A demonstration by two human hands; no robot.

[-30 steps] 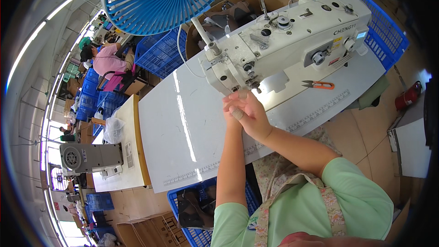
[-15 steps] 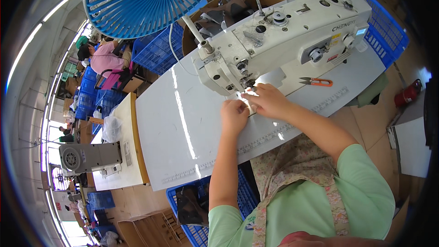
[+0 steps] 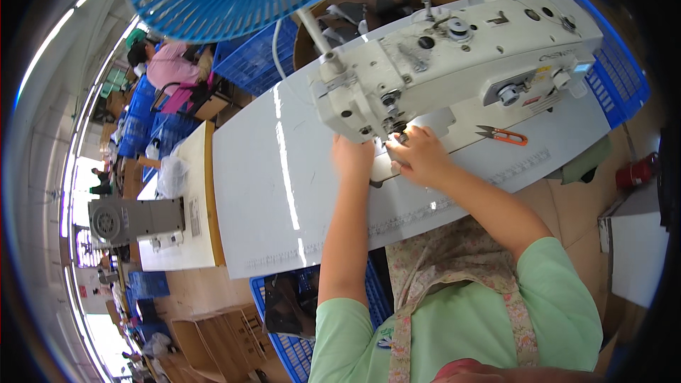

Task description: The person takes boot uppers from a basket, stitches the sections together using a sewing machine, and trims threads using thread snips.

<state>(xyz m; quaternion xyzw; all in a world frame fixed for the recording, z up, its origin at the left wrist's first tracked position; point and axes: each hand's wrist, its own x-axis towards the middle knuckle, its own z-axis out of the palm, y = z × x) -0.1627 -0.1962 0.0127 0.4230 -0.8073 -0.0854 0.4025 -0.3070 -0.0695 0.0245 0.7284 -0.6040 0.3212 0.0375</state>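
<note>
Left grip (image 3: 352, 158) and right grip (image 3: 423, 158), spread or pinching impossible to tell, sit just below the head (image 3: 362, 108) of a white, dial-studded sewing machine (image 3: 457, 71) stretching off to their right.

Open way over the tabletop's (image 3: 248, 177) left, sewing machine (image 3: 440, 78) blocking ahead, snips (image 3: 502, 134) (orange-handled) obstructing right.

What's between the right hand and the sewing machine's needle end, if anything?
Nothing visible: the right hand is at the sewing machine's needle end. The orange-handled snips lie clear, right of the hand.
</note>
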